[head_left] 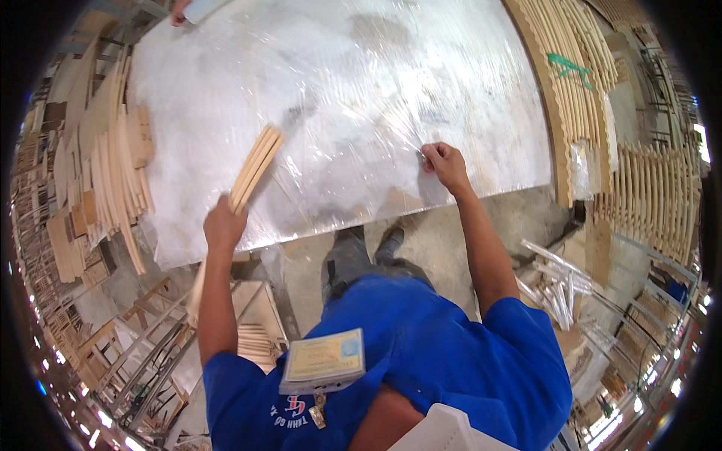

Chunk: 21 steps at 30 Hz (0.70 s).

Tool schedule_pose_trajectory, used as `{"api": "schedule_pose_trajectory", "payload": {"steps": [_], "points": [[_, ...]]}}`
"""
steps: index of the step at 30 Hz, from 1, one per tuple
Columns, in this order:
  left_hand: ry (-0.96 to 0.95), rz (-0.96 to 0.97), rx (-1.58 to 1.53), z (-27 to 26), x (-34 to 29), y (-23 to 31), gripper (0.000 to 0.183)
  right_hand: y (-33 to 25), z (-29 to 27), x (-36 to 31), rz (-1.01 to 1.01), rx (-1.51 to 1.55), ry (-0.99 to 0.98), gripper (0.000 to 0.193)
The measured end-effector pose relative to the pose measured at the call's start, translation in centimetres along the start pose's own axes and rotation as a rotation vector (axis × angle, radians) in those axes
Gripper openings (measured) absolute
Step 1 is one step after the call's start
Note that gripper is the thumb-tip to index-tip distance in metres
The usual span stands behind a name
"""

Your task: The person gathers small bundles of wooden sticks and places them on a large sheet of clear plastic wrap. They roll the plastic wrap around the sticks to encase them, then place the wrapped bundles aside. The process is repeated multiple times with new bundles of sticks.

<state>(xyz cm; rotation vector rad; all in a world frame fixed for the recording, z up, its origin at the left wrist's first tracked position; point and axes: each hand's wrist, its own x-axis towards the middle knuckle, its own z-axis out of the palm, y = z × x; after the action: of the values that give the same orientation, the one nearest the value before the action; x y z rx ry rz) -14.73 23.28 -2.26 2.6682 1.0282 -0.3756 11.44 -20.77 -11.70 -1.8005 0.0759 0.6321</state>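
Note:
A small bundle of pale wooden sticks (256, 167) is in my left hand (224, 225), its fingers wrapped around the lower part. The sticks tilt up and to the right over the near left part of a table wrapped in clear plastic film (353, 105). Below that hand, the bundle's lower end shows beside my forearm. My right hand (446, 165) is above the near right part of the film, fingers curled and thumb pressed against them. What they pinch, if anything, is too small to make out.
Another person's hand (179, 13) holds a pale object at the far left corner. Long wooden slats (120, 165) are stacked on the left. Rows of wooden rods (575, 98) lie along the right edge, tied with green strap (569, 69). Plastic-wrapped bundles (560, 289) lie lower right.

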Motion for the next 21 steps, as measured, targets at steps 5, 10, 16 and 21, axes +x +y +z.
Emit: {"api": "schedule_pose_trajectory", "payload": {"steps": [5,10,16,21], "points": [[-0.199,0.526,-0.004,1.5,4.6,14.6,0.037,-0.3,-0.1,-1.0,0.068,0.17,0.049,0.043],[-0.314,0.612,0.071,4.7,7.6,20.5,0.027,-0.4,0.3,-2.1,0.08,0.159,0.059,0.042],[-0.384,0.668,0.127,5.6,9.3,20.9,0.029,-2.5,3.0,-4.0,-0.128,0.005,0.133,0.04],[-0.783,0.648,0.178,3.6,12.3,23.2,0.028,-7.8,4.4,1.2,-0.706,-0.546,0.356,0.025]]}}
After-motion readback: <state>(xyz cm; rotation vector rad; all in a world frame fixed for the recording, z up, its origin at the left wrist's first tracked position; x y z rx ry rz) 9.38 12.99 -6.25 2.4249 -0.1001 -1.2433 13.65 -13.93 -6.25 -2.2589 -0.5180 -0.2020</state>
